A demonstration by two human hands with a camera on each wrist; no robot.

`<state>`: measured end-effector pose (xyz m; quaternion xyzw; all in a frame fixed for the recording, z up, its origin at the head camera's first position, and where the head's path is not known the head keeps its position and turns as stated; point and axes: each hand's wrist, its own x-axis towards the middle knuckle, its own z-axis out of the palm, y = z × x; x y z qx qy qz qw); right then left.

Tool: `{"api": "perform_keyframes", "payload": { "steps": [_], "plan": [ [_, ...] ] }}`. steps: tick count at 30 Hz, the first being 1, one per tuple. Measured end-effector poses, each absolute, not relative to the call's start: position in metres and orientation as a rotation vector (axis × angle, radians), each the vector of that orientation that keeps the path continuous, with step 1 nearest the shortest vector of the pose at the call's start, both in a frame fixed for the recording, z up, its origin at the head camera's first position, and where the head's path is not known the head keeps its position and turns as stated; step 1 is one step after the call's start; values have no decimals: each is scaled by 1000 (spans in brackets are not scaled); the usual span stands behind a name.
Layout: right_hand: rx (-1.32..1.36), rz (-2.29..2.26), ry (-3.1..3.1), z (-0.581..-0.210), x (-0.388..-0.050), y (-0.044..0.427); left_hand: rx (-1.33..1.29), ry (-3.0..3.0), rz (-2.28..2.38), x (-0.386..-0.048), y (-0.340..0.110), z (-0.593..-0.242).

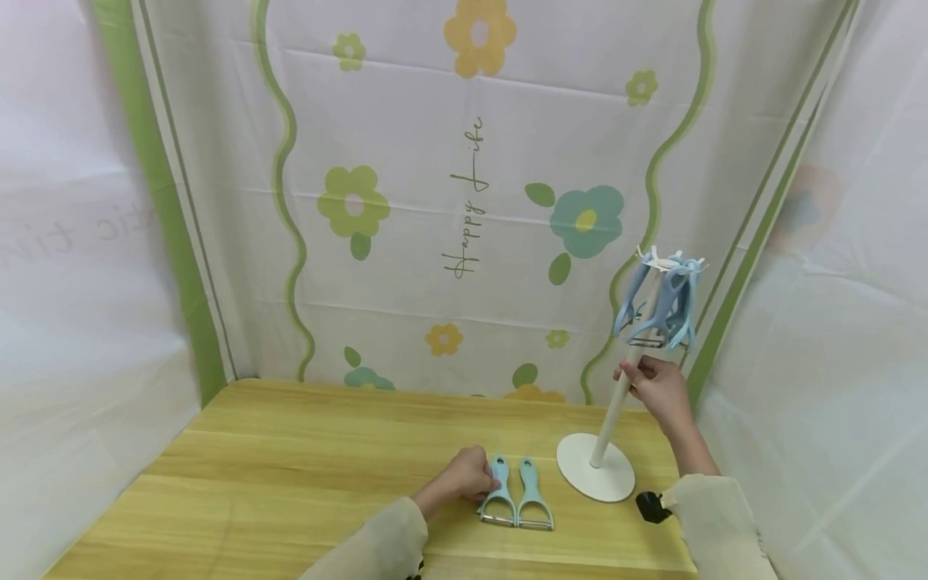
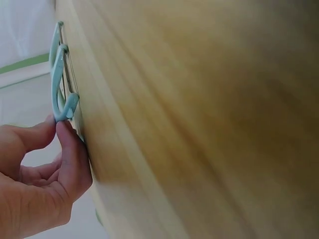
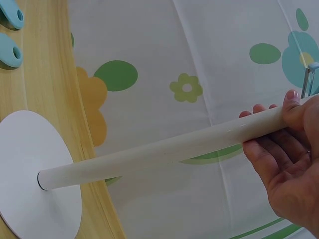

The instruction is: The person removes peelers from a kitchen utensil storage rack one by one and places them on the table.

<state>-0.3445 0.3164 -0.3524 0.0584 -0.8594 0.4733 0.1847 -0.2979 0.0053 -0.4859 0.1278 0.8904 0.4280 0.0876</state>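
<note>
Two light-blue peelers lie side by side on the wooden table, the left peeler (image 1: 499, 493) and the right peeler (image 1: 532, 493). My left hand (image 1: 467, 474) pinches the left peeler between thumb and fingers; in the left wrist view the left hand (image 2: 45, 174) holds the edge of a peeler (image 2: 59, 89). My right hand (image 1: 658, 392) grips the white pole (image 1: 612, 419) of a stand below its top; the right wrist view shows the right hand (image 3: 289, 159) around the pole (image 3: 164, 154). Several blue peelers (image 1: 656, 310) hang from the stand's hooks.
The stand's round white base (image 1: 596, 467) rests on the table (image 1: 326, 459) to the right of the two peelers. A patterned curtain (image 1: 435, 201) hangs behind the table, with pale cloth at both sides. A black object (image 1: 652, 507) is by the right sleeve.
</note>
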Motion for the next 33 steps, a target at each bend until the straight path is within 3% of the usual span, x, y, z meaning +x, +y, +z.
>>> {"api": "perform_keyframes", "payload": {
  "steps": [20,33],
  "plan": [
    [187,1371,-2430,-352,-344,317,306,2523,1265,-305,-4,-466],
    [114,1356,-2376,-352,-343,313,463,2561,1223,-309,2,-446]
  ]
}}
